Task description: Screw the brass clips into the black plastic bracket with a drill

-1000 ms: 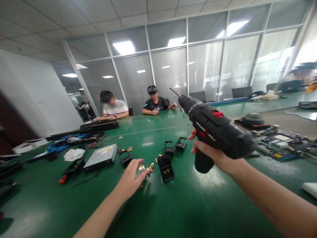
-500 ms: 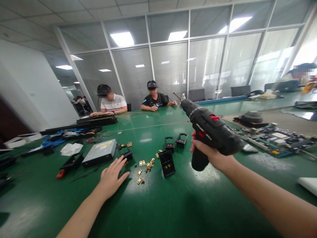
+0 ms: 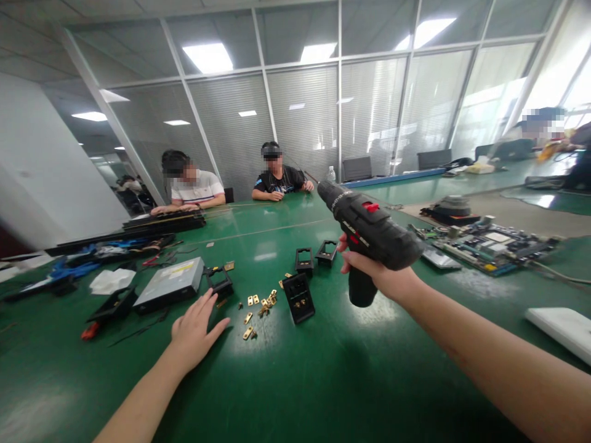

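While the right hand (image 3: 362, 264) is wrapped around its handle (image 3: 361, 292), the drill (image 3: 376, 227) points up and left, away from the body. Its long body runs on a slant, with the fat back end above the right wrist and the thin bit (image 3: 313, 178) at the far end. It looks held up over the green surface (image 3: 332, 381).

The left hand (image 3: 196, 326) is well apart from the drill, back side up, with the thumb spread from the fingers and no thing to be seen in it. A black frame (image 3: 225, 289) lies just past its fingertips, ahead and a bit to the right, so this hand is much nearer to it than the right hand is. Gold plates (image 3: 248, 318) and small screws (image 3: 241, 305) lie to the right of the left hand. Next to them sits a black box (image 3: 303, 316) with gold bits inside.

I cannot tell if the left fingertips touch the frame. Some right fingers hide behind the handle, and the trigger is hard to see. The bit's tip gets lost against a co-worker (image 3: 286, 180) in black. Both arms are cut off by the edge.
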Demonstrator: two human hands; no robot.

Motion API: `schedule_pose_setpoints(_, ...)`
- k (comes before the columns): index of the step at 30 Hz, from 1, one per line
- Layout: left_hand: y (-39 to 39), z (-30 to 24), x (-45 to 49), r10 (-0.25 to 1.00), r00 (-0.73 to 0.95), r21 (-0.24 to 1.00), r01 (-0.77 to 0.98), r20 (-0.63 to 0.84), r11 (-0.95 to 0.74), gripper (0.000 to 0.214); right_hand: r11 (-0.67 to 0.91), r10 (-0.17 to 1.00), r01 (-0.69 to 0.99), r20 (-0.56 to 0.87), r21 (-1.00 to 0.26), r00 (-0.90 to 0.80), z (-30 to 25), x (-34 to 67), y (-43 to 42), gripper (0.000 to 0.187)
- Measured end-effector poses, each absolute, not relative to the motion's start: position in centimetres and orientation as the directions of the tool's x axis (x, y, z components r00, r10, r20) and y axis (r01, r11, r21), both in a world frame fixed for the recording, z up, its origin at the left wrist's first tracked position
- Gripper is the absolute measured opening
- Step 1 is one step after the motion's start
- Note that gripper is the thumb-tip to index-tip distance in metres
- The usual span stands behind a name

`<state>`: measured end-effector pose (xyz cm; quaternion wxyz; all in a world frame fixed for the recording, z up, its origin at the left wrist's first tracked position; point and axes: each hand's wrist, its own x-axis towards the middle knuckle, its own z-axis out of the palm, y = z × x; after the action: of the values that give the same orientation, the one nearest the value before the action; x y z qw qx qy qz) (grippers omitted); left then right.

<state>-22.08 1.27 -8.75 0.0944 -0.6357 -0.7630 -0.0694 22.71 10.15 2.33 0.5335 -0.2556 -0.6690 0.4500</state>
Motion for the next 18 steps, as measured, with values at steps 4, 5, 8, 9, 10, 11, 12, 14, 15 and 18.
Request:
schedule_pose_setpoints(4, 1.1, -8.7, -22.4, 0.955, -0.183, -0.009, 0.982, 0.233, 0.19, 0.082, 0.441, 0.834, -0.111, 0.453, -0.89, -0.315, 2.1, 22.6, 10.2, 0.032)
schedule_pose_setpoints(5, 1.1, -8.7, -22.5, 0.954, -0.189, -0.001, 0.981, 0.232, 0.194, 0.082, 0.435, 0.838, -0.103, 0.443, -0.895, -0.318, 2.0, 22.6, 10.3, 0.032)
schedule_pose_setpoints(8, 1.1, -8.7, -23.0, 0.947, -0.243, 0.059, 0.97, 0.211, 0.236, 0.086, 0.408, 0.852, -0.075, 0.409, -0.91, -0.327, 1.6, 22.2, 10.5, 0.029)
schedule_pose_setpoints(9, 1.1, -8.7, -23.3, 0.939, -0.28, 0.099, 0.959, 0.2, 0.265, 0.088, 0.399, 0.857, -0.066, 0.397, -0.915, -0.328, 1.3, 22.1, 10.6, 0.028)
schedule_pose_setpoints(10, 1.1, -8.7, -23.6, 0.929, -0.319, 0.149, 0.944, 0.189, 0.294, 0.091, 0.39, 0.862, -0.06, 0.388, -0.919, -0.326, 0.9, 21.8, 10.7, 0.027)
schedule_pose_setpoints(11, 1.1, -8.7, -23.9, 0.917, -0.355, 0.204, 0.926, 0.181, 0.318, 0.092, 0.383, 0.867, -0.057, 0.38, -0.922, -0.323, 0.5, 21.6, 10.8, 0.027)
schedule_pose_setpoints(12, 1.0, -8.6, -24.2, 0.907, -0.382, 0.26, 0.907, 0.177, 0.331, 0.093, 0.377, 0.871, -0.057, 0.375, -0.924, -0.319, 0.0, 21.4, 10.9, 0.027)
schedule_pose_setpoints(14, 1.0, -8.3, -24.9, 0.889, -0.419, 0.357, 0.871, 0.184, 0.337, 0.087, 0.365, 0.879, -0.059, 0.365, -0.929, -0.308, -1.1, 20.9, 11.1, 0.029)
schedule_pose_setpoints(15, 0.9, -8.2, -25.1, 0.879, -0.436, 0.392, 0.856, 0.192, 0.338, 0.083, 0.359, 0.882, -0.059, 0.359, -0.932, -0.305, -1.6, 20.8, 11.2, 0.029)
schedule_pose_setpoints(18, 0.8, -7.8, -25.2, 0.845, -0.493, 0.45, 0.815, 0.209, 0.365, 0.069, 0.345, 0.887, -0.051, 0.343, -0.937, -0.308, -2.8, 20.5, 11.5, 0.03)
